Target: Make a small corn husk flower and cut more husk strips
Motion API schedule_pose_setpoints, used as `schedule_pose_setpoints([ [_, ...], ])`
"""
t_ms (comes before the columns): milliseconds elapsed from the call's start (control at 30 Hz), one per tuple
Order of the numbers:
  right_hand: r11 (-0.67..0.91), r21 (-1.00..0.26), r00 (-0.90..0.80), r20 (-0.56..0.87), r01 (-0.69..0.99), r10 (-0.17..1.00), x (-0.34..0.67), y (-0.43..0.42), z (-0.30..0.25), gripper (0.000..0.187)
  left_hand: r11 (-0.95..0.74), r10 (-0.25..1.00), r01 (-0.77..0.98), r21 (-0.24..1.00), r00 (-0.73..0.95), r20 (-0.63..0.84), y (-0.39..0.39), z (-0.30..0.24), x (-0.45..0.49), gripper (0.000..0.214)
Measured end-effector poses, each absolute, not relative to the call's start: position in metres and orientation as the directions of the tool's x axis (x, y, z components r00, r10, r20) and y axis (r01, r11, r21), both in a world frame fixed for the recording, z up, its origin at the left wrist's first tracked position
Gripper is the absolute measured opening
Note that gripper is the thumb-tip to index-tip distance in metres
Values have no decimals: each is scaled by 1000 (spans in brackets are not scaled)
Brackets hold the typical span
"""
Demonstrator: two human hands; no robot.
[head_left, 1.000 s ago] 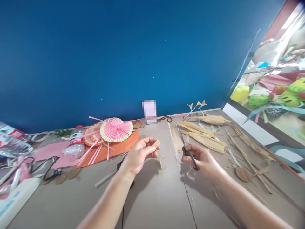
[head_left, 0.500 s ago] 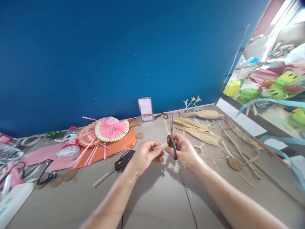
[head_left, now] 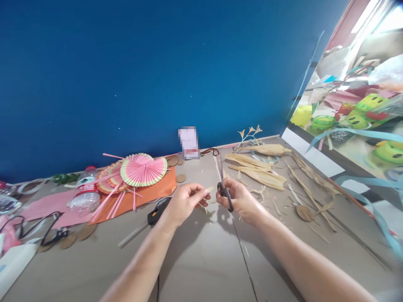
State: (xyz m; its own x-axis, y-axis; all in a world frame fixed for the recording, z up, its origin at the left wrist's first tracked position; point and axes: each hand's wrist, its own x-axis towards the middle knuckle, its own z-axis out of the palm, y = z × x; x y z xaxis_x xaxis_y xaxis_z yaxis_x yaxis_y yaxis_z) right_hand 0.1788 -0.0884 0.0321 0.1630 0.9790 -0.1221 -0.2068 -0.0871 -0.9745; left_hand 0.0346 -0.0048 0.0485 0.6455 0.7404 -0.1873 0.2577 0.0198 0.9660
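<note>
My left hand (head_left: pixel 191 200) pinches a small pale piece of dried corn husk (head_left: pixel 210 190) between thumb and fingers. Just to its right, my right hand (head_left: pixel 237 197) is closed around dark-handled scissors (head_left: pixel 225 193), whose blades point up and away from me. A short gap separates the husk piece from the scissors. Beyond my right hand lie several dried corn husks (head_left: pixel 258 178). A stem with small husk flowers (head_left: pixel 250 133) rests at the back near the wall.
Left of my hands are a black glue gun (head_left: pixel 157 212), pink pleated paper fans (head_left: pixel 144 169) on orange paper (head_left: pixel 171 184), and a plastic bottle (head_left: pixel 85 193). Husk scraps and a wooden disc (head_left: pixel 304 213) lie at right. A blue wall (head_left: pixel 189 75) bounds the back.
My left hand has drawn away from the right, opening a gap between the husk piece and the scissors. The scissors have tilted a little in my right hand. The view has shifted slightly.
</note>
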Motion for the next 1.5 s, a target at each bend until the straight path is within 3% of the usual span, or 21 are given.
schedule_pose_setpoints([
  [167, -197, -979, 174, -204, -60, 963, 182, -83, 19, 37, 123, 771, 173, 977, 604, -204, 3, 49, 29, 22],
  [267, -144, -990, 239, -140, 2, 961, 183, -82, 18, 37, 274, 756, 84, 958, 598, -268, 3, 47, 29, 21],
  [367, -111, -994, 201, -105, 16, 974, 180, -85, 20, 35, 353, 762, 3, 936, 579, -290, 0, 46, 32, 22],
  [600, -87, -996, 58, -85, 20, 995, 167, -91, 19, 36, 347, 873, -145, 926, 411, -263, -8, 41, 40, 21],
  [967, -85, -996, 52, -85, 3, 995, 161, -91, 14, 33, 306, 860, -77, 949, 450, -241, -9, 41, 41, 23],
  [1233, -106, -994, 57, -107, -31, 993, 163, -90, 7, 33, 190, 874, -52, 980, 464, -144, -8, 43, 38, 20],
  [1500, -127, -991, 73, -130, -51, 989, 163, -90, 10, 29, 254, 861, -76, 964, 472, -189, -9, 47, 39, 18],
])
